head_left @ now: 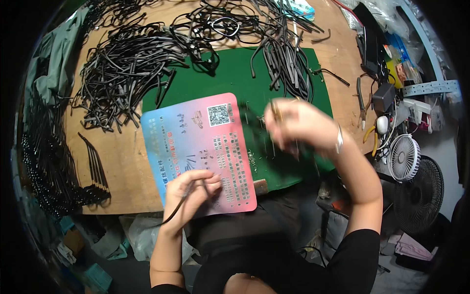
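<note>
My left hand [192, 192] is closed in a pinch over the lower part of a blue-and-pink printed mat [191, 139]. From its fingers a thin dark eyeglass temple [178, 208] trails down past the wrist; its other end is hidden by the fingers. Over the green mat [293, 171], to the right of the printed one, is my right hand [298, 122], blurred by motion. Its fingers are curled round a slim brass-coloured tool [277, 111], whose tip is smeared. Little clusters of tiny metal parts [197, 120] lie on the printed mat.
Heaped dark temples [127, 73] lie at the far left, with another bundle [289, 63] at the far right. Black eyeglass frames [215, 24] crowd the back. Pliers [361, 103] and a white fan [404, 157] are at the right. Beaded black strands [44, 166] hang along the left edge.
</note>
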